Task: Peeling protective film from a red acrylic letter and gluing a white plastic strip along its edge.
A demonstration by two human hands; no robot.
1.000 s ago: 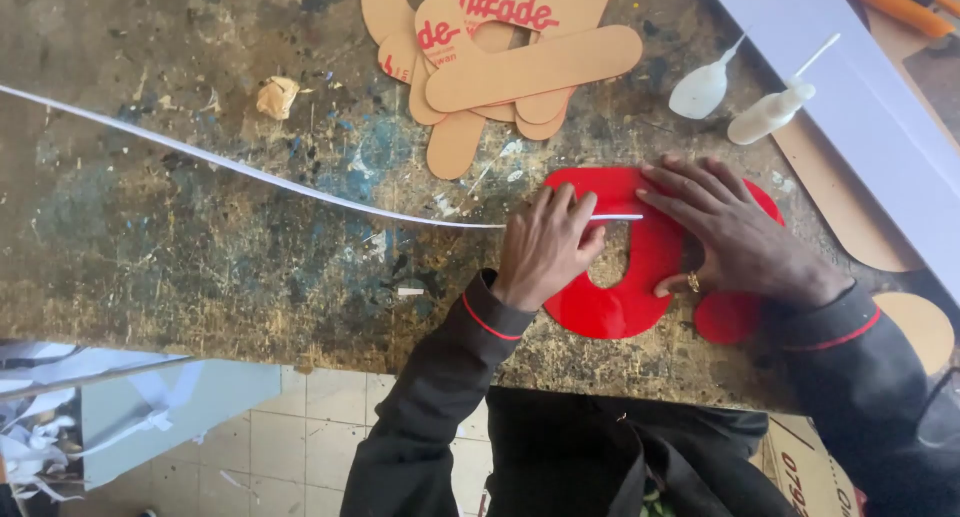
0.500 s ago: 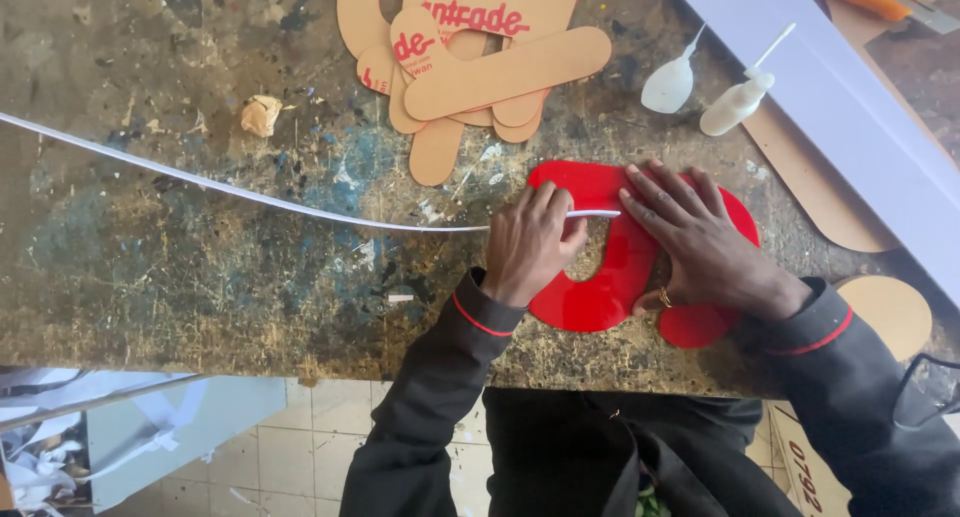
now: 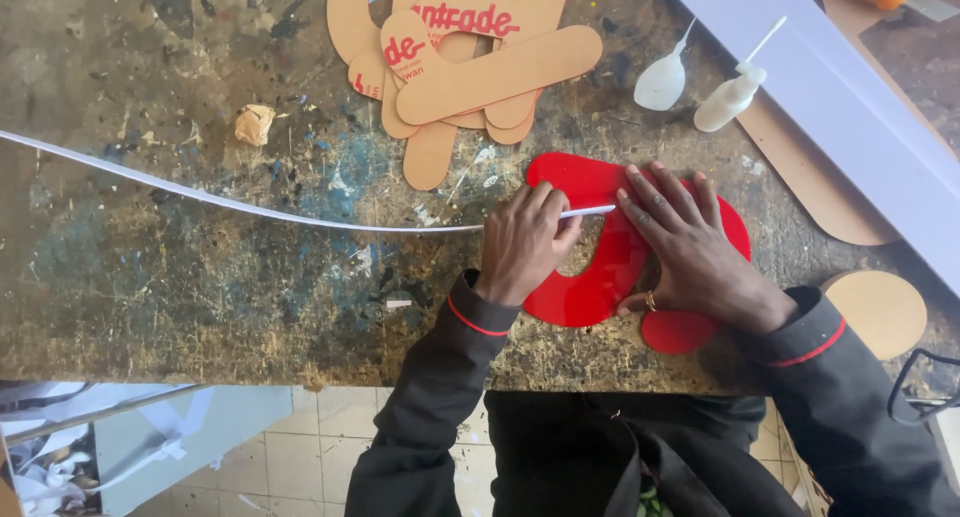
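Your left hand [image 3: 525, 242] pinches the end of a long white strip [image 3: 250, 205] against the edge of the red cut-out shape [image 3: 590, 287], which your right hand [image 3: 690, 247], fingers spread, presses flat near the front edge of the worktop [image 3: 150, 277]. Only the strip's tip meets the shape; most trails leftward over open worktop, while cardboard cut-outs [image 3: 470, 67] and two glue bottles [image 3: 700, 87] crowd behind.

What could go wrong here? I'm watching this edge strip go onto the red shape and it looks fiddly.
The white strip trails far across the bench unsupported, so it may sag or twist away from the red acrylic shape where the left hand pinches it. The right hand alone pins the shape; it could slide. The two small squeeze bottles stand close and might tip.
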